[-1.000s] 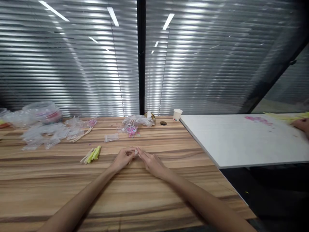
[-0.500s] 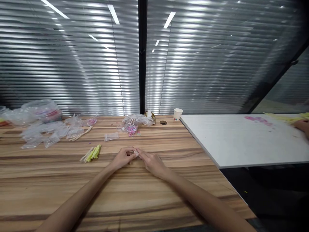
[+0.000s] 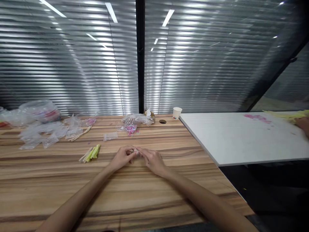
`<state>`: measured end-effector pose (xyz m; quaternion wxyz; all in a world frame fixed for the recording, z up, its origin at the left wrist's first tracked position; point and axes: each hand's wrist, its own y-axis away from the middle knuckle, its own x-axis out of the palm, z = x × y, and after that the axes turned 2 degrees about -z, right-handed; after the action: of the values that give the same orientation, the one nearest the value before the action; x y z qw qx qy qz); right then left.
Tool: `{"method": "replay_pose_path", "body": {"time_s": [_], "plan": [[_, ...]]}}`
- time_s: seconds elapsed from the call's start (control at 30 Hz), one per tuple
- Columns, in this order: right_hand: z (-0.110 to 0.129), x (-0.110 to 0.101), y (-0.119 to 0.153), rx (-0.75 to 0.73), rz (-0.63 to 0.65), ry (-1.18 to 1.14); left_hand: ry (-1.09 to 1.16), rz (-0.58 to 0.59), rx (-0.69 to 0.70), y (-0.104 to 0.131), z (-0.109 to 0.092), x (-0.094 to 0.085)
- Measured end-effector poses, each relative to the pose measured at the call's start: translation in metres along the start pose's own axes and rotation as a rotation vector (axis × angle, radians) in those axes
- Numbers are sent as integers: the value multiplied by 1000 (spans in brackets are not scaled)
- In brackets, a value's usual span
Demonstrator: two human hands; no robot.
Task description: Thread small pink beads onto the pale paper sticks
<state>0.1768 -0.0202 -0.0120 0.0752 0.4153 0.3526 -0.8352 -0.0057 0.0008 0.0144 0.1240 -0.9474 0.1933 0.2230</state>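
Note:
Just above the wooden table (image 3: 145,193), my left hand (image 3: 124,158) and my right hand (image 3: 152,160) meet at the fingertips. Between them they pinch a small, crumpled whitish piece (image 3: 137,152), perhaps clear plastic; the fingers cover most of it. To the left of my hands lies a bundle of yellow and cream strips (image 3: 90,153). A flat clear plastic bag (image 3: 110,136) rests behind my left hand. Beyond my fingertips sits an open clear bag with pink and purple bits (image 3: 130,129), a few of them spilled beside it.
Clear plastic bags (image 3: 43,132) and cream strips (image 3: 80,133) lie at the left. A paper cup (image 3: 177,112) stands by a round table hole (image 3: 162,121). On the adjoining white table (image 3: 229,141) are pink bits (image 3: 257,118) and another person's blurred hand (image 3: 303,124) with yellow strips.
My right fingers have shifted slightly over the small whitish piece; both hands stay together in the same place. The other person's hand has moved a little. The view has shifted slightly.

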Motion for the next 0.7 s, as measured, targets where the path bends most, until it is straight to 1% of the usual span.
{"method": "replay_pose_path", "body": {"time_s": [0.17, 0.47, 0.7], "plan": [[-2, 1, 0, -8, -26, -5, -61, -15, 27, 0, 1, 2], [-3, 2, -1, -3, -42, -66, -111, 23, 76, -1, 8, 1], [-2, 0, -1, 8, -50, -126, -136, 42, 74, 0, 6, 0]]}}
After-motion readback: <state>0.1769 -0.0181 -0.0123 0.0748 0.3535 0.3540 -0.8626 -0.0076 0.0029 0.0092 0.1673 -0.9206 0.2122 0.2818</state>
